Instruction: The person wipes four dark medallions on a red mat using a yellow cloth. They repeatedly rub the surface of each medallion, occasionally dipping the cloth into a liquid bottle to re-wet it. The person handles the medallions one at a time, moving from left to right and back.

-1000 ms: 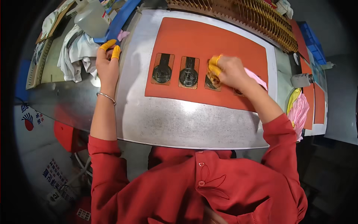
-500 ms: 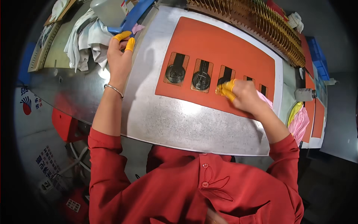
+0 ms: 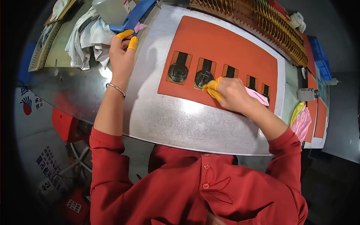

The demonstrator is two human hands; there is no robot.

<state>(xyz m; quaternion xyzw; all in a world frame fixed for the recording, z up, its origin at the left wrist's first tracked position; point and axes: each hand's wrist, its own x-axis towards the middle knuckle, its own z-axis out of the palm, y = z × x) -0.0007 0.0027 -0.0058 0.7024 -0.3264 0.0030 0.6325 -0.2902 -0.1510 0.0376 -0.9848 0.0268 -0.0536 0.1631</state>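
Note:
My right hand (image 3: 232, 93), with yellow finger cots, is closed around a pink cloth (image 3: 257, 96) that trails out to its right. Its fingertips touch the lower edge of a rectangular plate with a round dark design (image 3: 204, 75). Similar plates lie in a row on an orange sheet (image 3: 221, 41); to the left is another whole one (image 3: 179, 68), and the middle one is partly covered by my hand. At the far left of the work surface, my left hand (image 3: 123, 52) has curled, yellow-capped fingers beside a blue plastic piece (image 3: 131, 20). What they grip is hidden.
White cloths (image 3: 90, 39) lie to the left of my left hand. A toothed brown rack (image 3: 258, 26) stands along the back. To the right are a small bottle (image 3: 307, 94) and pink and yellow cloths (image 3: 300, 120). A red stool (image 3: 65, 123) stands below at left.
My right hand has moved left with the pink cloth, from the middle plate to the lower edge of the second plate. My left hand stays nearly in place.

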